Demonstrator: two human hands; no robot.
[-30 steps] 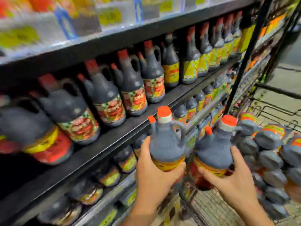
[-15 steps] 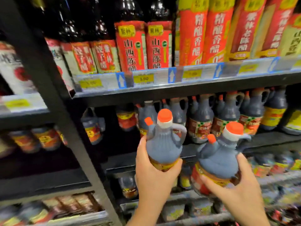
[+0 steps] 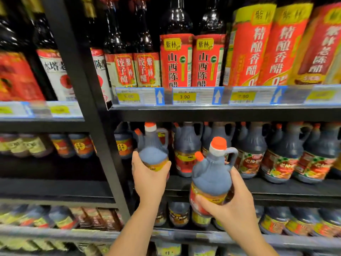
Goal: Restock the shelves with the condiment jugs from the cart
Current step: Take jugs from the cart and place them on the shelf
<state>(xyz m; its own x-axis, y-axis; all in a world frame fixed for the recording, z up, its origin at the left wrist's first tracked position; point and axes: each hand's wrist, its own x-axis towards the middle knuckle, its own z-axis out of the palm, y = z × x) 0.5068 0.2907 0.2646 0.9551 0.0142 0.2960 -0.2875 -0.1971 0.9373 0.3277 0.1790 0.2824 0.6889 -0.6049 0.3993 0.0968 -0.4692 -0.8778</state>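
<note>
I hold two dark condiment jugs with orange caps and side handles. My left hand [image 3: 150, 179] grips the base of the left jug [image 3: 152, 150], which is upright and reaches into the left end of the middle shelf [image 3: 267, 188]. My right hand [image 3: 233, 202] grips the lower body of the right jug [image 3: 212, 177], held upright in front of that shelf's edge, nearer to me. A row of similar jugs [image 3: 252, 150] stands on the shelf behind both. The cart is out of view.
A black upright post [image 3: 88, 115] splits the shelving left of my hands. The top shelf [image 3: 221, 111] carries tall red-labelled vinegar bottles [image 3: 176, 60] above price tags. More jugs fill the lower shelf [image 3: 203, 235]. The left bay's middle shelf [image 3: 55, 183] shows dark bare board.
The view has swung from the cart to face the shelves. My left hand has pushed its jug forward into the middle shelf; the right jug has stayed near me.
</note>
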